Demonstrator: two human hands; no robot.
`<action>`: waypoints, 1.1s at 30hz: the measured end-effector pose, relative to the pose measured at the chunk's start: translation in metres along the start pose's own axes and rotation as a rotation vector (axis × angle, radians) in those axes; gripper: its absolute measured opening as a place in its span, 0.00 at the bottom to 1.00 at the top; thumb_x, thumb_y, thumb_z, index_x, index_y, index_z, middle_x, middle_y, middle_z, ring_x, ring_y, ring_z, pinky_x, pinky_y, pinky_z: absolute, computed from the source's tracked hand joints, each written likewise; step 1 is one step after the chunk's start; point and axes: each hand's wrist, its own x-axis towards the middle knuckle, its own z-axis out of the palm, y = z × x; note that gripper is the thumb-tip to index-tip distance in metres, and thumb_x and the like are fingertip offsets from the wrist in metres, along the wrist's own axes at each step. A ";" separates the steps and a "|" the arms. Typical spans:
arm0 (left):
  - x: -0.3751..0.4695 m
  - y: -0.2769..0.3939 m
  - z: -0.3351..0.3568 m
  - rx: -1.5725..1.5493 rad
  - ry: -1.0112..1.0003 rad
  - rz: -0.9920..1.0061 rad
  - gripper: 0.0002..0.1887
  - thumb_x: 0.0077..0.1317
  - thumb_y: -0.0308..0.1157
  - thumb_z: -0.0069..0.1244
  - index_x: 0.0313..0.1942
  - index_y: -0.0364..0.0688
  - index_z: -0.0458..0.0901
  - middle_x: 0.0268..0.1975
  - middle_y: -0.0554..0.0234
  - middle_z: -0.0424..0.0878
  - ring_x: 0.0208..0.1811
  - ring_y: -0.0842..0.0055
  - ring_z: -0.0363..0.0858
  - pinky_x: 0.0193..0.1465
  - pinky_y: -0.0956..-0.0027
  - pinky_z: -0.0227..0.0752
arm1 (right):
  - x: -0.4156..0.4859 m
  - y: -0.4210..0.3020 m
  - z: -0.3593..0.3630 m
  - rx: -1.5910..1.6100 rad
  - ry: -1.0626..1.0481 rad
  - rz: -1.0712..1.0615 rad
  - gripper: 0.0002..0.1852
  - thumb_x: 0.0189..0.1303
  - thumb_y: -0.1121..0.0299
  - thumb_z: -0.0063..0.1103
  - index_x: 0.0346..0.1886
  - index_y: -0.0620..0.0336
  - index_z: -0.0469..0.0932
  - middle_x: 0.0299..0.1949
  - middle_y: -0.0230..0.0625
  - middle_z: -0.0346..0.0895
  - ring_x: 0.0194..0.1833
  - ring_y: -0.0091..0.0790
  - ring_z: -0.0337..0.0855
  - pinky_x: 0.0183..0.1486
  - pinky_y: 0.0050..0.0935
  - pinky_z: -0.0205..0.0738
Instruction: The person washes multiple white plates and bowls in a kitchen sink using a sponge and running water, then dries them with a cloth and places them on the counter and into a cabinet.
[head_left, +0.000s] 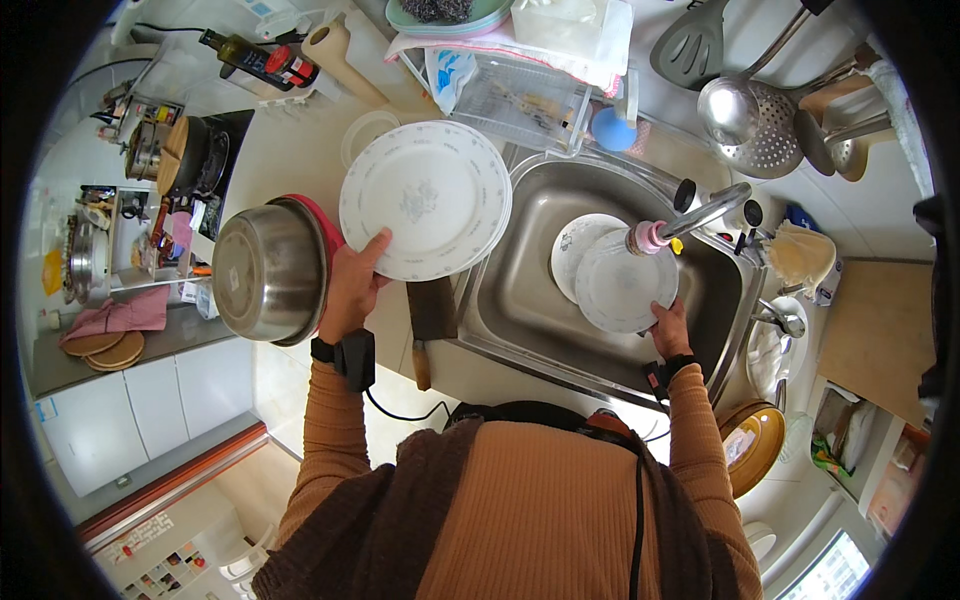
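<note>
My left hand (358, 281) grips the near rim of a stack of white patterned plates (431, 191), thumb on top, over the counter left of the sink. My right hand (669, 330) holds a smaller white plate (622, 289) by its edge inside the stainless steel sink (517, 300). Behind that plate, partly covered, lies another white plate (577, 240) with a printed pattern. The faucet (709, 210), with a pink fitting at its spout, reaches over the held plate. Whether water runs cannot be told.
A cleaver (431, 311) lies on the counter between the plate stack and the sink. Metal bowls (262, 274) with a red one stand beside my left wrist. A wire-and-plastic rack (517, 97) is behind the sink. Ladles and a skimmer (761, 135) hang at the upper right.
</note>
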 end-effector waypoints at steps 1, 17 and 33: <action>-0.002 0.002 -0.001 0.086 0.007 -0.005 0.26 0.64 0.42 0.56 0.56 0.34 0.74 0.48 0.58 0.83 0.43 0.72 0.83 0.42 0.71 0.79 | -0.005 -0.003 0.001 -0.029 0.010 -0.023 0.19 0.63 0.76 0.51 0.56 0.61 0.62 0.53 0.42 0.72 0.49 0.40 0.78 0.46 0.44 0.80; 0.009 0.010 0.007 1.253 0.370 0.259 0.33 0.60 0.60 0.55 0.16 0.36 0.74 0.12 0.59 0.72 0.13 0.75 0.73 0.20 0.67 0.66 | -0.050 -0.049 0.023 0.151 -0.059 -0.050 0.15 0.66 0.72 0.51 0.55 0.60 0.72 0.47 0.35 0.80 0.43 0.30 0.82 0.43 0.33 0.79; -0.008 -0.077 0.182 0.063 -0.712 -0.477 0.31 0.70 0.51 0.48 0.56 0.28 0.70 0.53 0.43 0.76 0.55 0.63 0.77 0.60 0.61 0.71 | -0.059 -0.081 0.090 -0.926 -0.080 -0.770 0.17 0.62 0.76 0.52 0.55 0.64 0.73 0.39 0.57 0.76 0.36 0.59 0.78 0.42 0.43 0.74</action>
